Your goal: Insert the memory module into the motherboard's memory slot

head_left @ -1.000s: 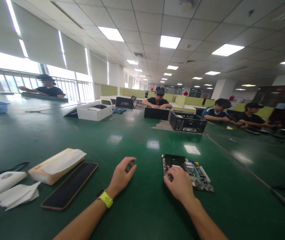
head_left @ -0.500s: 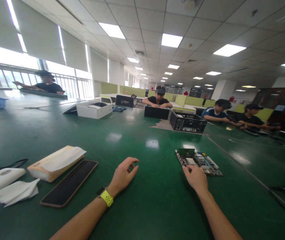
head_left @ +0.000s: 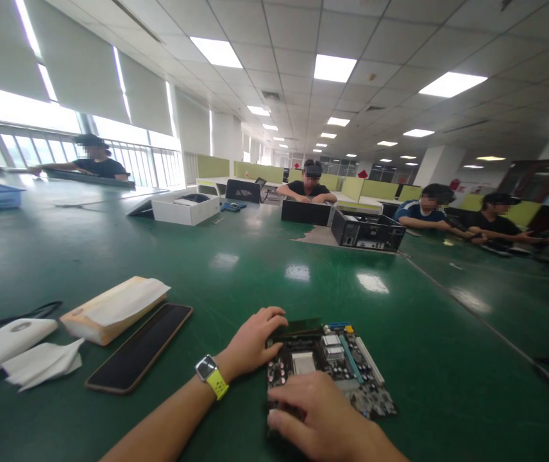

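A computer motherboard (head_left: 332, 362) lies in front of me, with a green memory module (head_left: 298, 327) along its far edge and silver heatsinks and slots on top. My right hand (head_left: 320, 410) grips its near left edge between thumb and fingers; the hand covers that corner. At the far left corner is my left hand (head_left: 255, 337), thumb and fingers apart around the end of the memory module, close to or touching it. Whether those fingertips press on anything cannot be made out. A watch (head_left: 211, 375) with a yellow-green band is on my left wrist.
To my left lie a phone (head_left: 140, 346), a tissue pack (head_left: 115, 308), a crumpled tissue (head_left: 43, 362) and a white device (head_left: 9, 350). Farther off stand a white box (head_left: 185, 210) and an open computer case (head_left: 368, 230). Several people sit around the green table (head_left: 197, 269).
My right hand has brought the motherboard left and nearer to me. My left hand has moved right to the board's far left corner. The view has shifted slightly.
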`<state>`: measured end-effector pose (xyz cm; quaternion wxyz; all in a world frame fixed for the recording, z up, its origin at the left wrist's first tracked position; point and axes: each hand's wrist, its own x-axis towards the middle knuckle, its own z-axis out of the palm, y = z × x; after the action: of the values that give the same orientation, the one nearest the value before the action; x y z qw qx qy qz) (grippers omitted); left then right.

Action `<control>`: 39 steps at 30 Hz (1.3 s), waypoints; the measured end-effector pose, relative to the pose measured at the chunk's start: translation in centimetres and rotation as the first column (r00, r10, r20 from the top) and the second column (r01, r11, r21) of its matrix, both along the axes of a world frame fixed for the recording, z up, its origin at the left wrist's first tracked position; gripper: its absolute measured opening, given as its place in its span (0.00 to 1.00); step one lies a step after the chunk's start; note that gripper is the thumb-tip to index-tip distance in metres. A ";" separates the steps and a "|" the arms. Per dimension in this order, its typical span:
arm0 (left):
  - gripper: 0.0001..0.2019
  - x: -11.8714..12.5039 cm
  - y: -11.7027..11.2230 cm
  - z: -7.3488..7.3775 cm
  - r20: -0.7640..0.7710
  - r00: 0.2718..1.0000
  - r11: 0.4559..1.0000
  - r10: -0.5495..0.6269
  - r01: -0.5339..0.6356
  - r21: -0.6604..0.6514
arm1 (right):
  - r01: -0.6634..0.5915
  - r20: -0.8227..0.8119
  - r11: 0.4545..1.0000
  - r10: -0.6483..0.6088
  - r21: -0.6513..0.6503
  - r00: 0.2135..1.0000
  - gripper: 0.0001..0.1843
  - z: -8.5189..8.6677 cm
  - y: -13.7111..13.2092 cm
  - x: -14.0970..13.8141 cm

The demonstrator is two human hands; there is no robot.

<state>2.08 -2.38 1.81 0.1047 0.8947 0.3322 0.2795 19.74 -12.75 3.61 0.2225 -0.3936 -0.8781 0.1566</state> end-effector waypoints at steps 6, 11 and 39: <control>0.10 -0.2 0.1 0.0 -0.082 0.996 0.999 0.020 -0.024 -0.046 | 0.382 -0.227 0.918 -0.351 0.108 0.908 0.12 -0.3 5.0 6.0; 0.08 0.0 0.4 -0.3 -0.090 0.995 0.998 0.033 -0.039 -0.056 | 0.420 -0.121 0.907 -0.422 -0.040 0.898 0.27 -3.0 7.5 8.8; 0.04 -1.3 0.6 -0.1 -0.080 0.996 0.998 0.044 -0.048 -0.045 | 0.329 -0.264 0.943 -0.306 0.046 0.915 0.07 -3.2 6.6 6.4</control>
<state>0.83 -1.78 1.73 0.1060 0.8945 0.3631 0.2382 26.11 -6.16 0.37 0.3725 -0.4974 -0.7730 0.1279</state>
